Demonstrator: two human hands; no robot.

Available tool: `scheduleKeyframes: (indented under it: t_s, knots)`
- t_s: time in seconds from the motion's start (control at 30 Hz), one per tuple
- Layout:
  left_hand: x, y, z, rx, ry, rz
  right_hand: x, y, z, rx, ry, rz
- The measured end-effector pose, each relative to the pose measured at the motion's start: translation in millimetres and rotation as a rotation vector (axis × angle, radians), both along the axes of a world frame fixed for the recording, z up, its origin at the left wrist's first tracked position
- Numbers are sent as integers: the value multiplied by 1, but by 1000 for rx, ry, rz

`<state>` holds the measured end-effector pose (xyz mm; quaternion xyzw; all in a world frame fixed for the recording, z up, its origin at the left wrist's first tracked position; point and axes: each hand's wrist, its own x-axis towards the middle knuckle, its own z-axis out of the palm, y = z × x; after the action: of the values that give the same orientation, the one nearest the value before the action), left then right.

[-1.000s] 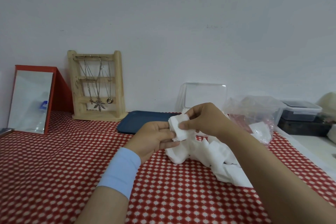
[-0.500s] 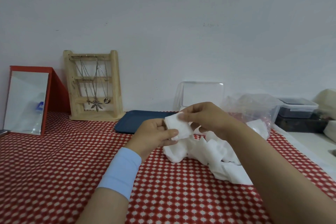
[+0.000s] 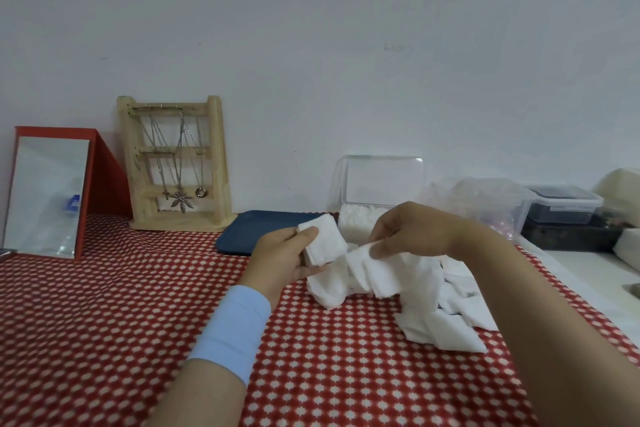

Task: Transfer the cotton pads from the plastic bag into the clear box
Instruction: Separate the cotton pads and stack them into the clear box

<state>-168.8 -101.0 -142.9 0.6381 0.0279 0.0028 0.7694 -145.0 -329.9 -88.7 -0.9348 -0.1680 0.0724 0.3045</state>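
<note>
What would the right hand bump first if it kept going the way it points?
The right hand would probably meet the pad stack in the left hand first; depth is unclear.

Your L hand holds a pad stack just left of the pad pile on the table; your R hand pinches the pile's top. Clear box sits behind the pile, w/ plastic bag to its right & tray to its left. Necklace stand & mirror are far left, at the back.
</note>
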Motion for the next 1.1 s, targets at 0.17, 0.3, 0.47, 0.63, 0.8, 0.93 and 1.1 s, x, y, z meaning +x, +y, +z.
scheduleKeyframes:
  t_s: [0.17, 0.3, 0.47, 0.63, 0.8, 0.93, 1.1]
  knots:
    - [1, 1, -2, 84, -68, 104, -2, 6, 0, 167, -5, 18]
    - [1, 0, 0, 157, -124, 180, -6, 11, -1, 238, -5, 79]
    - [-1, -1, 2, 516, -243, 227, -11, 21, 2, 357, 12, 186]
    - [-3, -8, 3, 266, -154, -39, -7, 31, -1, 364, -142, 100]
    - [-4, -5, 0, 226, -130, -104, -6, 43, -10, 437, -290, -18]
    - [-2, 0, -1, 60, -88, -77, -7, 39, -7, 478, 4, -187]
    - [1, 1, -3, 22, -67, -32, -3, 32, -7, 585, 151, -223]
